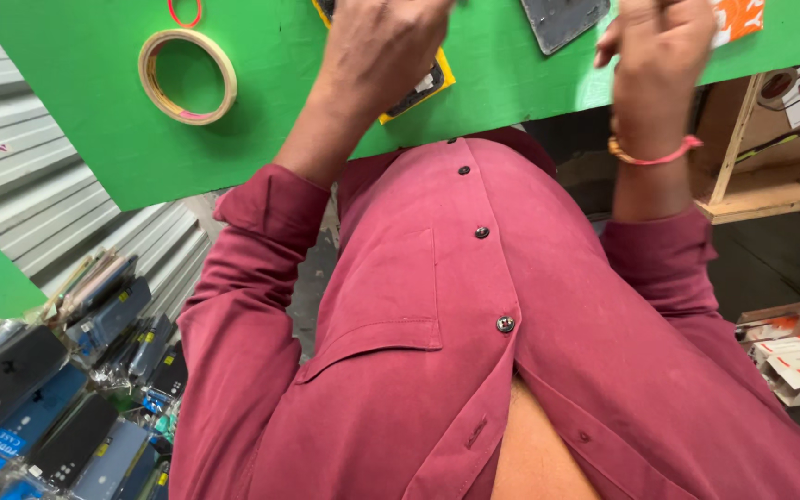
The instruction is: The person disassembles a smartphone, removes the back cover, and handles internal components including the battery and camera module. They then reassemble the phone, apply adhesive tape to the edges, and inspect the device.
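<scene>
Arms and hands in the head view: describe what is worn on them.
Both arms wear maroon long sleeves, rolled up: left sleeve, right sleeve. The right hand has a pink thread band and a gold bangle at the wrist. The left hand is bare.

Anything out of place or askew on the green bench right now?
Nothing damaged or spilled. The tape roll lies flat on the green board; a dark flat panel sits tilted near the right hand.
</scene>
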